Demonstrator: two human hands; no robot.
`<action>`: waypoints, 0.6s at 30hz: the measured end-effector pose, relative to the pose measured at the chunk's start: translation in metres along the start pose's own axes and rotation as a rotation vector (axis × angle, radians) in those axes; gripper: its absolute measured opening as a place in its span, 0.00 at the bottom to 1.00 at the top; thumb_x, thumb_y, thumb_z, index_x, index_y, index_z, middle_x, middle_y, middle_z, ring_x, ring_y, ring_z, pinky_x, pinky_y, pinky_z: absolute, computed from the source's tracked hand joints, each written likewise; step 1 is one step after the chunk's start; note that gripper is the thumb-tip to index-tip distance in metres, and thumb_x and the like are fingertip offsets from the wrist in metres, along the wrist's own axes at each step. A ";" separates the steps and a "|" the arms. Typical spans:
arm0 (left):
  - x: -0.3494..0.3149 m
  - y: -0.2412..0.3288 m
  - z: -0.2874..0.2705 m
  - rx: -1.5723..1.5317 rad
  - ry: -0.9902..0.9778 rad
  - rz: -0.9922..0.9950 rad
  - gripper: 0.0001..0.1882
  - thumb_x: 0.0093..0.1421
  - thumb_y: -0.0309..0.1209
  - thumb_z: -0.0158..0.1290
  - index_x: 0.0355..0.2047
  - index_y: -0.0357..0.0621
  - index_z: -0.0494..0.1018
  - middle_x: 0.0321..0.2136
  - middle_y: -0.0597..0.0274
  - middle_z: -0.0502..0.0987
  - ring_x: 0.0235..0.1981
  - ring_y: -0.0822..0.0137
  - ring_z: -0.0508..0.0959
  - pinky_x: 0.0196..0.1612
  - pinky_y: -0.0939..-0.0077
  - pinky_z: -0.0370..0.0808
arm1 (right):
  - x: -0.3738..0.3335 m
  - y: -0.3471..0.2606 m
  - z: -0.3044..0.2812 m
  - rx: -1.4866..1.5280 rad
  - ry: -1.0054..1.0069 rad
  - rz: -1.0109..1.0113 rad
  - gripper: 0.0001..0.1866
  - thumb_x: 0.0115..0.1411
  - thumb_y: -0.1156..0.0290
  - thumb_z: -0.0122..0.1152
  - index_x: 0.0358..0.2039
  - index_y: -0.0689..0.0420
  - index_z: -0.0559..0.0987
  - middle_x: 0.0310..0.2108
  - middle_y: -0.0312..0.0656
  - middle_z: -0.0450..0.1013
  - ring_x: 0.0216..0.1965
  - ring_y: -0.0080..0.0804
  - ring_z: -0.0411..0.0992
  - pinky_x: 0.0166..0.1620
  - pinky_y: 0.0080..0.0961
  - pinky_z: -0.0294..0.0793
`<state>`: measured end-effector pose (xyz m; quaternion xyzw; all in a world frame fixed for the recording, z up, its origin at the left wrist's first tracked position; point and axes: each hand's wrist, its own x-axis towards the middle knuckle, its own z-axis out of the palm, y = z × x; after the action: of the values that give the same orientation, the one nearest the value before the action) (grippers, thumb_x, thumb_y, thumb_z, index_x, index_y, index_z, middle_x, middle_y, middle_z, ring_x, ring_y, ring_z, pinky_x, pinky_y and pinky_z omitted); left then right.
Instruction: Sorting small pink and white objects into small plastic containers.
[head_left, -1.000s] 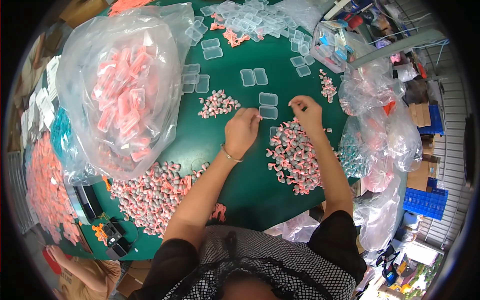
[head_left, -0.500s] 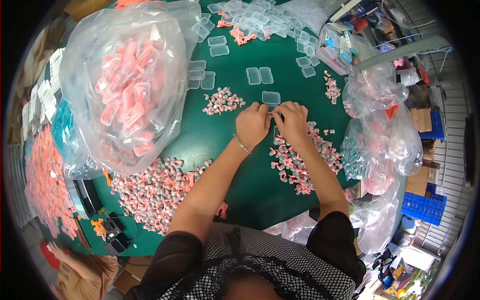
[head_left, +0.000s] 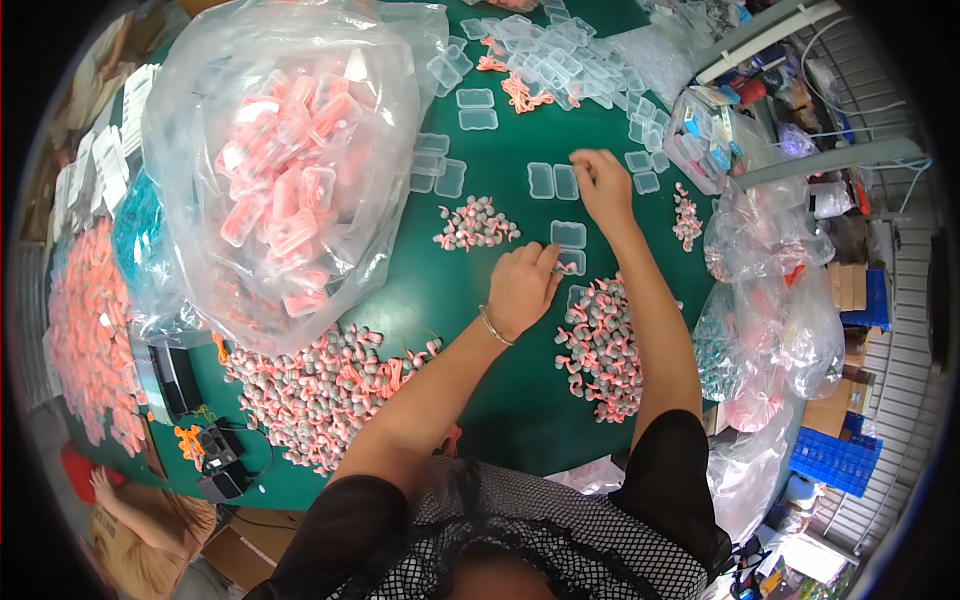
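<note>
My left hand (head_left: 524,285) has its fingers bent at the near half of an unfolded small clear plastic box (head_left: 568,235). A small pink piece (head_left: 567,267) shows in that half beside my fingertips; whether they pinch it is hidden. My right hand (head_left: 604,190) is lifted off to the far right, thumb and forefinger apart, with nothing visible between them. It hovers beside another unfolded clear box (head_left: 541,181). To the right of my left hand spreads a heap of small pink-and-grey pieces (head_left: 603,350), and a smaller pile (head_left: 476,223) of them sits beyond it.
A big clear bag (head_left: 400,215) of pink-filled boxes stands left on the green table (head_left: 500,400). More pink-and-grey pieces (head_left: 310,400) lie near left. Clear boxes (head_left: 560,60) and pink cords (head_left: 522,94) lie at the back. Filled plastic bags (head_left: 765,300) line the right edge.
My hands, together over the box before, have separated. The right moved away and to the right, the left stays by the box's near half. The whole view has shifted slightly.
</note>
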<state>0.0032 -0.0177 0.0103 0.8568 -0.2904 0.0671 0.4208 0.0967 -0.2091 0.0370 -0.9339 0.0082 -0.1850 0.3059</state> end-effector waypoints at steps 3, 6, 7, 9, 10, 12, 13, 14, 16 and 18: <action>-0.001 -0.003 -0.001 -0.028 0.013 0.002 0.20 0.52 0.30 0.61 0.46 0.41 0.73 0.32 0.58 0.73 0.35 0.56 0.76 0.37 0.61 0.71 | 0.048 0.013 0.041 -0.064 0.026 -0.109 0.07 0.57 0.75 0.61 0.38 0.52 0.81 0.33 0.42 0.75 0.35 0.42 0.76 0.37 0.38 0.75; -0.001 -0.003 0.000 -0.062 0.006 -0.004 0.20 0.51 0.29 0.61 0.45 0.41 0.73 0.32 0.58 0.73 0.35 0.57 0.75 0.37 0.62 0.70 | 0.083 0.017 0.064 -0.227 -0.019 -0.034 0.11 0.58 0.74 0.61 0.42 0.49 0.81 0.38 0.43 0.75 0.41 0.46 0.75 0.42 0.41 0.75; -0.001 -0.003 0.000 -0.069 0.001 -0.008 0.20 0.51 0.29 0.61 0.45 0.41 0.73 0.32 0.58 0.73 0.35 0.57 0.75 0.37 0.62 0.70 | 0.092 0.018 0.070 -0.282 -0.044 0.061 0.13 0.58 0.73 0.62 0.44 0.48 0.80 0.40 0.42 0.75 0.43 0.46 0.75 0.43 0.41 0.76; -0.002 -0.003 -0.001 -0.099 0.031 -0.008 0.22 0.49 0.28 0.62 0.45 0.40 0.73 0.31 0.59 0.73 0.34 0.55 0.76 0.36 0.60 0.71 | 0.099 0.020 0.080 -0.335 -0.071 0.152 0.14 0.58 0.73 0.62 0.45 0.47 0.80 0.42 0.42 0.74 0.44 0.46 0.74 0.44 0.42 0.76; -0.002 -0.003 0.000 -0.096 0.035 -0.011 0.22 0.49 0.28 0.62 0.45 0.40 0.73 0.31 0.59 0.73 0.34 0.55 0.76 0.36 0.60 0.71 | 0.101 0.024 0.082 -0.389 -0.042 0.088 0.15 0.57 0.72 0.62 0.46 0.47 0.80 0.41 0.40 0.74 0.44 0.44 0.74 0.43 0.41 0.76; -0.001 -0.003 0.000 -0.113 0.034 -0.013 0.21 0.49 0.28 0.62 0.45 0.41 0.73 0.31 0.59 0.73 0.34 0.55 0.76 0.36 0.61 0.71 | 0.105 0.028 0.082 -0.440 -0.013 0.019 0.15 0.57 0.71 0.62 0.46 0.46 0.80 0.40 0.38 0.74 0.43 0.42 0.75 0.42 0.39 0.75; -0.001 -0.004 0.000 -0.110 0.038 -0.016 0.21 0.49 0.28 0.62 0.45 0.41 0.73 0.31 0.59 0.73 0.34 0.55 0.76 0.36 0.61 0.71 | 0.107 0.028 0.080 -0.484 -0.023 -0.069 0.14 0.58 0.71 0.61 0.45 0.46 0.79 0.39 0.38 0.74 0.43 0.42 0.75 0.42 0.40 0.75; -0.001 -0.004 -0.001 -0.105 0.045 -0.015 0.21 0.49 0.28 0.62 0.45 0.41 0.73 0.31 0.59 0.73 0.34 0.55 0.76 0.36 0.61 0.71 | 0.110 0.028 0.078 -0.527 -0.031 -0.158 0.12 0.58 0.71 0.61 0.44 0.47 0.79 0.39 0.39 0.74 0.44 0.42 0.74 0.43 0.40 0.75; -0.001 -0.003 -0.001 -0.104 0.053 -0.008 0.21 0.49 0.28 0.62 0.45 0.41 0.73 0.31 0.59 0.73 0.34 0.56 0.76 0.36 0.61 0.71 | 0.111 0.033 0.075 -0.509 -0.050 -0.243 0.10 0.59 0.71 0.60 0.42 0.48 0.79 0.39 0.39 0.74 0.44 0.42 0.74 0.43 0.40 0.75; -0.002 -0.004 -0.002 -0.097 0.061 -0.004 0.21 0.49 0.28 0.62 0.45 0.41 0.73 0.31 0.59 0.73 0.34 0.56 0.76 0.37 0.62 0.71 | 0.110 0.032 0.072 -0.488 -0.066 -0.329 0.08 0.59 0.71 0.60 0.40 0.49 0.79 0.38 0.40 0.74 0.44 0.43 0.74 0.43 0.40 0.75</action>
<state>0.0044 -0.0133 0.0080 0.8336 -0.2788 0.0784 0.4704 0.2279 -0.2080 0.0024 -0.9741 -0.1089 -0.1944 0.0384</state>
